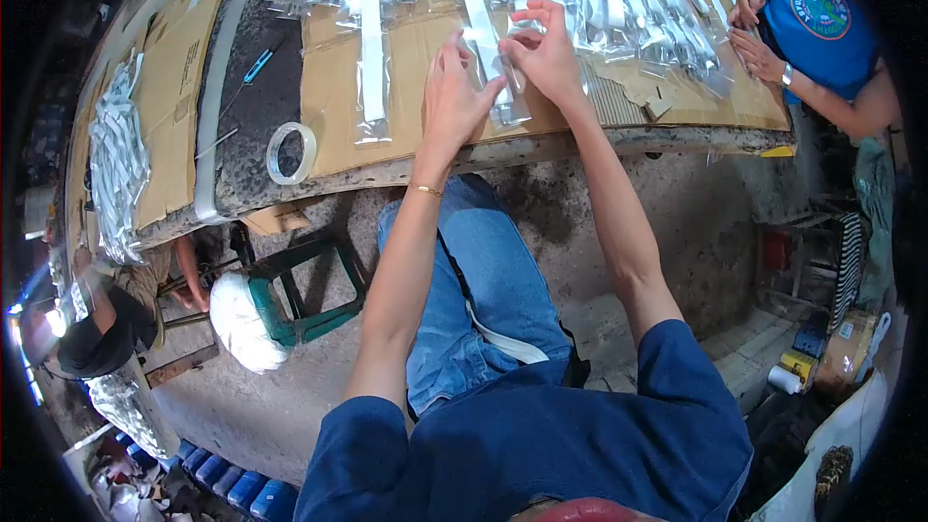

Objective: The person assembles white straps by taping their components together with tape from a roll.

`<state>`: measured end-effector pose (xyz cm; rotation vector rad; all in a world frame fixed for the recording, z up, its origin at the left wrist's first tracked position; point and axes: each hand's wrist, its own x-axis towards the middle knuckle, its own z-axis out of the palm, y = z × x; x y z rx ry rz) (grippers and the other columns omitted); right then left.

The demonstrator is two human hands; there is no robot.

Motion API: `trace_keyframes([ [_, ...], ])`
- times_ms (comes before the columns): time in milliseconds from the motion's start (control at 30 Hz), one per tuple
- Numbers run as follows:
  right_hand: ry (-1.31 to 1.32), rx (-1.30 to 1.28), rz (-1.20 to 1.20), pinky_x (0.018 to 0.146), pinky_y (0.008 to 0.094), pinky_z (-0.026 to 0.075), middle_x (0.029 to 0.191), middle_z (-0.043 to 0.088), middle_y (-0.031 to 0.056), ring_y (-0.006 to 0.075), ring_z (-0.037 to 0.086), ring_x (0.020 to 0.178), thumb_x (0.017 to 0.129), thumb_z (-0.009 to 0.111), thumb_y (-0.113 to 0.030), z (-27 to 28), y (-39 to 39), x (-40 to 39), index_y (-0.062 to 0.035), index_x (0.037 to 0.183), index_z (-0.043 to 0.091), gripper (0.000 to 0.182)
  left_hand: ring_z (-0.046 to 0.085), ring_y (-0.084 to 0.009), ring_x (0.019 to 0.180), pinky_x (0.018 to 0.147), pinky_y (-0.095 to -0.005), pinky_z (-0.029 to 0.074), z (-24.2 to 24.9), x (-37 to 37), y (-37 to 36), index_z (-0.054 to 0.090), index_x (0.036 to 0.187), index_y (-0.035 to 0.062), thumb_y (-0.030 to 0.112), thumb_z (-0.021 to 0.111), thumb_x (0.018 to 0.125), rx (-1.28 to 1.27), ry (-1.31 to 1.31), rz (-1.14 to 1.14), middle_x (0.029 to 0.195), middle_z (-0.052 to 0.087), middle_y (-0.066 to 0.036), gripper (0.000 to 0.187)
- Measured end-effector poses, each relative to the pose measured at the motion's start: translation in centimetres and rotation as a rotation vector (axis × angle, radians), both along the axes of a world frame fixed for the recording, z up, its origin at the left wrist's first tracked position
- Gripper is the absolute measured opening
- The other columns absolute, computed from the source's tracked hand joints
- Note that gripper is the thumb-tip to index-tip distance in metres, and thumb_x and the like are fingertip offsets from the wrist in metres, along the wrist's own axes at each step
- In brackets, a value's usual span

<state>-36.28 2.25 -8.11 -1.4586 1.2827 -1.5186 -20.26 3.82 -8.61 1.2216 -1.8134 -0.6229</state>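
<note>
At twelve o'clock, my half-open left fingers [451,60] and curled right fingers [552,23], grip unclear, flanked a bagged strip [472,0], presumably to steady it.

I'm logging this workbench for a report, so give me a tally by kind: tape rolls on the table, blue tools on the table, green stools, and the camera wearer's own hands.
Tape roll: 1
Blue tool: 1
Green stool: 1
Wearer's hands: 2 (left hand, right hand)
Total: 5
</note>
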Motion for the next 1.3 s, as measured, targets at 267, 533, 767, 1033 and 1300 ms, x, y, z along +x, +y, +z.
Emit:
trace_keyframes([
  [267,-0.031,-0.034,-0.116,0.069,0.0267,0.053,0.101,0.062,0.0108,0.0154,0.066,0.08,0.083,0.069,-0.009,-1.5,-1.5,-0.4,0.0,0.116,0.045,0.043,0.054,-0.0305,0.107,0.094,-0.0396,0.044,-0.6,0.2,-0.1,0.071,0.095,0.0079,0.023,0.073,0.076,-0.155,-0.167,-0.028,0.116,0.06,-0.012,0.024],
  [533,-0.079,0.01,-0.076,0.068,0.024,0.053,0.083,0.068,0.0075,0.0116,0.066,0.078,0.089,0.065,-0.014,0.4,-2.0,-1.7,0.0022,0.097,0.064,0.018,0.053,-0.0312,0.109,0.096,-0.0402,0.043,-0.8,0.2,-0.2,0.071,0.093,0.0067,0.023,0.069,0.079,-0.149,-0.146,-0.05,0.12,0.063,-0.009,0.022],
  [767,0.052,0.017,0.09,0.067,0.0229,0.051,0.079,0.067,0.0052,0.0089,0.062,0.072,0.089,0.065,-0.012,2.0,-4.0,-3.6,0.0026,0.095,0.066,0.016,0.052,-0.0313,0.11,0.097,-0.0397,0.042,-0.8,0.1,-0.2,0.07,0.096,0.0062,0.022,0.067,0.081,-0.137,-0.183,-0.043,0.122,0.062,-0.008,0.022],
  [1033,0.397,0.143,0.41,0.066,0.0227,0.046,0.078,0.062,0.0003,0.0063,0.057,0.071,0.091,0.062,-0.015,5.8,-7.2,-4.0,-0.0012,0.095,0.062,0.014,0.052,-0.0319,0.111,0.095,-0.0405,0.044,-0.7,-0.3,-0.1,0.065,0.101,0.0052,0.02,0.061,0.084,-0.174,-0.249,-0.016,0.129,0.058,-0.008,0.023],
  [1300,0.537,0.246,0.79,0.066,0.0224,0.044,0.074,0.058,-0.0022,0.0074,0.052,0.068,0.088,0.063,-0.009,4.5,-11.5,-2.7,-0.0026,0.091,0.06,0.008,0.053,-0.0301,0.109,0.089,-0.0428,0.047,-0.6,-0.6,0.0,0.06,0.104,0.0055,0.017,0.055,0.084,-0.202,-0.327,0.008,0.13,0.056,-0.009,0.023],
])
